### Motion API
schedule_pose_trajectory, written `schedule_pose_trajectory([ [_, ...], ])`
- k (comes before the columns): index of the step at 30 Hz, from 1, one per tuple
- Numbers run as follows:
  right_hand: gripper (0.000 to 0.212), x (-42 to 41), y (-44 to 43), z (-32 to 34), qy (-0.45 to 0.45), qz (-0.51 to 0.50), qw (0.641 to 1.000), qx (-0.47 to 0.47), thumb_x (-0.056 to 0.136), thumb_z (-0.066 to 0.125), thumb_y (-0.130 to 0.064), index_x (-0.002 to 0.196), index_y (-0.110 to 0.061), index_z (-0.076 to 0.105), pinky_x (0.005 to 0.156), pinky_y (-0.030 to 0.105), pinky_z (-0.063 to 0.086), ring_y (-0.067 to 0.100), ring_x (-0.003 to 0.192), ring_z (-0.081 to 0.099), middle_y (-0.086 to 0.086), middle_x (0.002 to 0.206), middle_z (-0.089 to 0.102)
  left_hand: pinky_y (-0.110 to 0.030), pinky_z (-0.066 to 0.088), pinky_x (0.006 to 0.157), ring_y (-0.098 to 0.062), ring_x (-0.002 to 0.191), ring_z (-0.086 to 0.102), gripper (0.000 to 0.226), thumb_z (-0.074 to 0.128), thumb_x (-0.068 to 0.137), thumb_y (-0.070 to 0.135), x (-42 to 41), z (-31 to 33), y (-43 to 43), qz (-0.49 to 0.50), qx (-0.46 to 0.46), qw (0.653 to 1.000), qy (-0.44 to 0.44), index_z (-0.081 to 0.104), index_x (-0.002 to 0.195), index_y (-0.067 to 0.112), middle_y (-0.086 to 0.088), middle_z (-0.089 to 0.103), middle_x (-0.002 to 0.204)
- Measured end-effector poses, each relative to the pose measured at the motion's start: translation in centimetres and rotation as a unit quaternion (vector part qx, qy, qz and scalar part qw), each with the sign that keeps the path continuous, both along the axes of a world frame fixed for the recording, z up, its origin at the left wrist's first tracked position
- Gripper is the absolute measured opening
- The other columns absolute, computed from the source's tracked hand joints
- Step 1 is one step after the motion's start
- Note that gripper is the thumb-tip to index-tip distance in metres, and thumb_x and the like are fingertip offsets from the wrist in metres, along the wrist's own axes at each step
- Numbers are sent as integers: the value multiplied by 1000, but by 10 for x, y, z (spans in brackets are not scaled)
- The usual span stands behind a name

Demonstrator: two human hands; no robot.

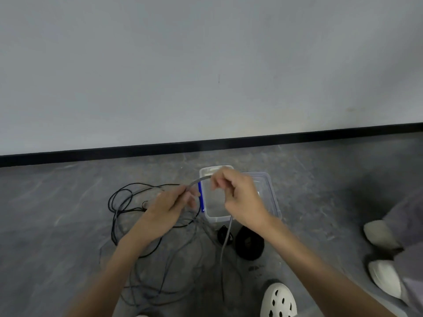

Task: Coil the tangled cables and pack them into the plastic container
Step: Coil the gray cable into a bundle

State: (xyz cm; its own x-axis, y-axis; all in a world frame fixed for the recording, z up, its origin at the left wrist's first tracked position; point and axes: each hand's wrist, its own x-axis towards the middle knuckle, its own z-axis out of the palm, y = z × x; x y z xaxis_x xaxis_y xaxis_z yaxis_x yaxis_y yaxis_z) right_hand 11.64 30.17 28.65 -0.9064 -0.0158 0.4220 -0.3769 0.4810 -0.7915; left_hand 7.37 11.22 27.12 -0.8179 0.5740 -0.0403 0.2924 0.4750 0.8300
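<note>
A grey cable (225, 239) arcs between my two hands above the floor and hangs down from my right hand. My left hand (169, 207) pinches it near its end. My right hand (238, 197) grips it a little further along, in front of the clear plastic container (272, 195), which stands open on the floor with a blue clip on its left side. Thin black cables (124, 197) lie tangled in loose loops on the floor below and left of my hands.
Two black coiled bundles (249, 244) lie just in front of the container. My white perforated shoe (278, 300) is at the bottom. Another person's light shoes (382, 255) and grey trousers are at the right edge. A wall with a black skirting runs behind.
</note>
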Motion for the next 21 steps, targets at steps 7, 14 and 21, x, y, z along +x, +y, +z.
schedule_pose_trajectory([
  [7, 29, -23, 16, -7, -92, -92, 984, -121, 94, 46, 8, 96, -21, 53, 78, 28, 54, 16, 81, 69, 7, 86, 65, -27, 52, 78, -17, 73, 59, 37, 39, 99, 31, 7, 12, 14, -47, 251, 931, -262, 66, 96, 7, -2, 56, 68],
  [14, 22, -24, -3, -14, -240, -6, 964, -117, 99, 41, 3, 108, 3, 61, 72, 39, 57, 34, 83, 66, 24, 93, 66, -22, 42, 60, -11, 58, 43, 31, 47, 93, 37, -1, 22, 35, -69, 361, 863, -346, 60, 95, 9, 2, 43, 65],
  [21, 19, -14, -17, -10, -358, 100, 921, -117, 100, 37, -2, 92, -7, 53, 54, 22, 44, 13, 55, 53, 6, 76, 57, -38, 53, 57, -17, 84, 59, 30, 50, 91, 34, -8, 21, 38, -29, 412, 854, -315, 62, 106, 11, -2, 60, 90],
])
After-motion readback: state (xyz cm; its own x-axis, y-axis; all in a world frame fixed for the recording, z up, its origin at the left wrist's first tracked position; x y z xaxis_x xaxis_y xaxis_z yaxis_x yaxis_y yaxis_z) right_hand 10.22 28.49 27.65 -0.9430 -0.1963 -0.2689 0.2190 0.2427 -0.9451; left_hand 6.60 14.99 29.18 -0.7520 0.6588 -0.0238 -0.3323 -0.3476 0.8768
